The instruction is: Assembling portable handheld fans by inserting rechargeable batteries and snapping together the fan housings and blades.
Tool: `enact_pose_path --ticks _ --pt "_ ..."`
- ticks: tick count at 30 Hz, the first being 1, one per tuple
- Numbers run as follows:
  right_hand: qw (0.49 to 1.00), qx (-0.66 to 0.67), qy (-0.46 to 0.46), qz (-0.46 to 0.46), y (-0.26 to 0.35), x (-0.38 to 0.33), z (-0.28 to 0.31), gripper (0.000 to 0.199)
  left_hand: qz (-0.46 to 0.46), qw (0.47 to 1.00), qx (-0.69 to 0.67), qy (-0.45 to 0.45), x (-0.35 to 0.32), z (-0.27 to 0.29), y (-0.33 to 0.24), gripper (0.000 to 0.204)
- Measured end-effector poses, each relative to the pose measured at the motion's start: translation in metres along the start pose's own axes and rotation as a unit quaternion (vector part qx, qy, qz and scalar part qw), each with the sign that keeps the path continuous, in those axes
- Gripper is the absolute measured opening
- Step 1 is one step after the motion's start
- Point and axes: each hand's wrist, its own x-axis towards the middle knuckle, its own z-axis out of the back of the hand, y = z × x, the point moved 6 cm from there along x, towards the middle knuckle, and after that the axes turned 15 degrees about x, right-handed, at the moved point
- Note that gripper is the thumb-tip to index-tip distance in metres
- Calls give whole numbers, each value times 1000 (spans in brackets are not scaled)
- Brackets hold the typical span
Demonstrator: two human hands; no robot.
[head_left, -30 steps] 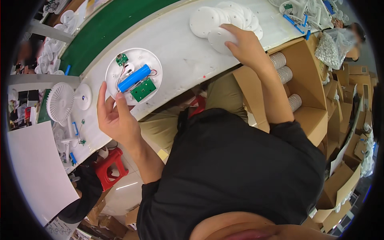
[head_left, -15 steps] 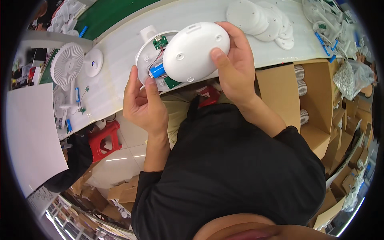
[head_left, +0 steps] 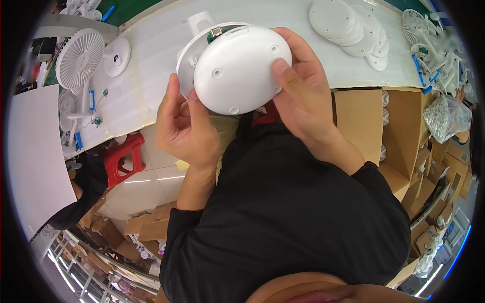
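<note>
Your R hand point(head_left: 304, 88) grips the white round domed plastic cover point(head_left: 241, 73), thumb on its face, fingers round the right edge. Your L hand point(head_left: 189, 129) pinches the near-left rim of the white round plastic housing point(head_left: 187, 68), tilted just behind the cover, both by the near edge of the white counter point(head_left: 144, 76). Cover's prob. light, stiff, a bit slick: rim's the best hold. Housing's prob. light too; small green circuit board point(head_left: 213, 36) at its top looks fragile, so no pressing there.
</note>
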Motion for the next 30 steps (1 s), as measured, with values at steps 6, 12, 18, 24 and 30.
enact_pose_path --ticks 6,12,18,24,30 --pt "988 -125 49 75 -10 -2 -8 42 34 982 -187 6 -7 2 17 43" --pt "974 -189 45 117 -35 2 -13 43 -70 993 -37 89 -2 11 22 49" --pt "956 -247 90 132 -42 3 -21 47 -43 995 26 80 -5 18 29 56" --pt "965 -212 87 126 -42 -3 -14 44 -45 987 40 149 11 16 18 57" --pt "967 -191 118 118 -48 -10 -9 43 -56 984 80 148 8 24 21 57"
